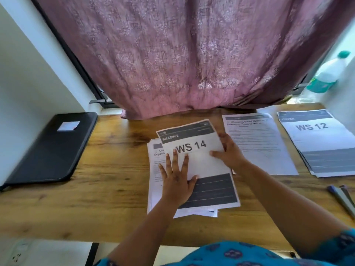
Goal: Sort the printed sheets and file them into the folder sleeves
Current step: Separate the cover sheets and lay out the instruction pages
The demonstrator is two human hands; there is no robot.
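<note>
While the left hand lies flat with fingers spread on the "WS 14" sheet, the right hand curls over its right edge, pinching it. Beneath both hands lies a loose paper stack. Thin and floppy, the sheet should slide easily; best lifted by that edge. Well left waits the black folder.
</note>
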